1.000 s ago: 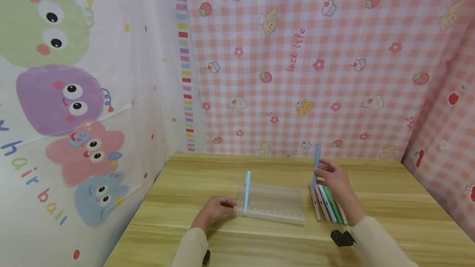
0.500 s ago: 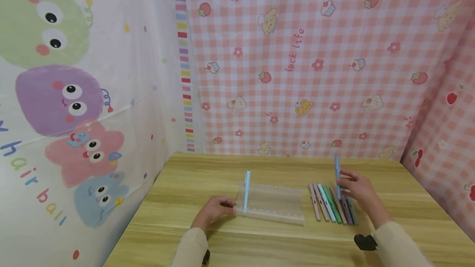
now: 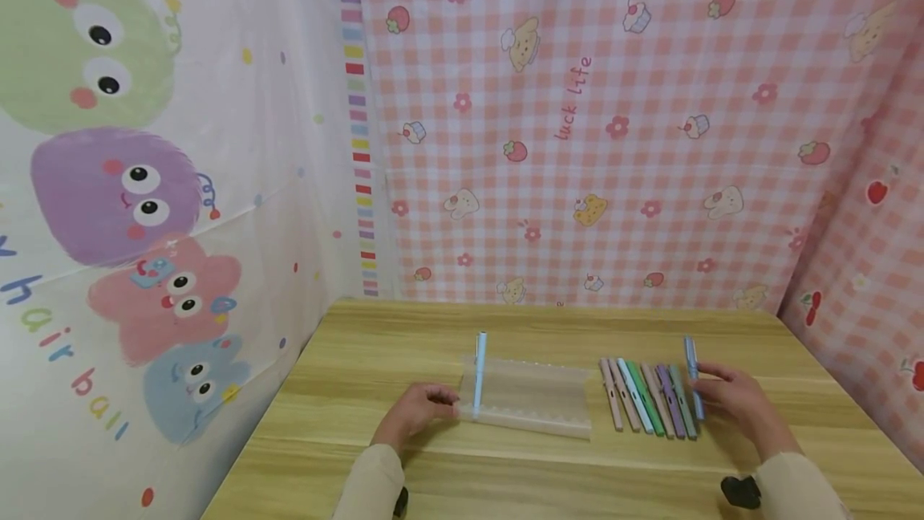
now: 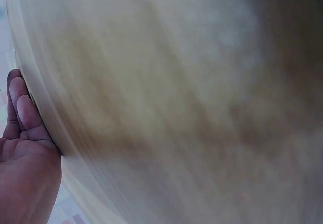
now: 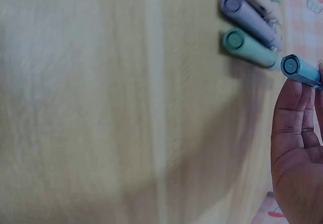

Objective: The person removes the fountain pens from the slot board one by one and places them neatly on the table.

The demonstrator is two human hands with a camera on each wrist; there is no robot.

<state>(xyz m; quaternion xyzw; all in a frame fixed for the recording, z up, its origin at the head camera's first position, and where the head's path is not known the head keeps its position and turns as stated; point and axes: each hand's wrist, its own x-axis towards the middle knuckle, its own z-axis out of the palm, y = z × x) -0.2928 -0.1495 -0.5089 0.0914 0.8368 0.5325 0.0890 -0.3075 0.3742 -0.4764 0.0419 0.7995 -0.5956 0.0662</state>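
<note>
My right hand point(image 3: 738, 401) pinches a blue pen point(image 3: 690, 353) with a clip, tilted at the right end of a row of pens. In the right wrist view, the ringed end of this blue pen point(image 5: 302, 69) points at the camera above my fingertips, beside a blue-green pen point(image 5: 248, 47). My left hand point(image 3: 415, 412) grips the left corner of a frosted clear pen tray point(image 3: 537, 387) with a notched front. One light-blue pen point(image 3: 480, 367) lies in the tray near its left end. The left wrist view shows my left hand point(image 4: 28, 148), its fingertips bent; the tray is hidden there.
Several pens lie side by side right of the tray, including a green pen point(image 3: 645, 396) and a purple pen point(image 3: 671, 400). The wooden table point(image 3: 462, 472) meets a pink checked cloth point(image 3: 621, 167) at the back and a cartoon cloth point(image 3: 274, 143) at left.
My right hand has carried the blue pen rightward across the row and lowered it near the row's right end. The left hand and tray have stayed put.
</note>
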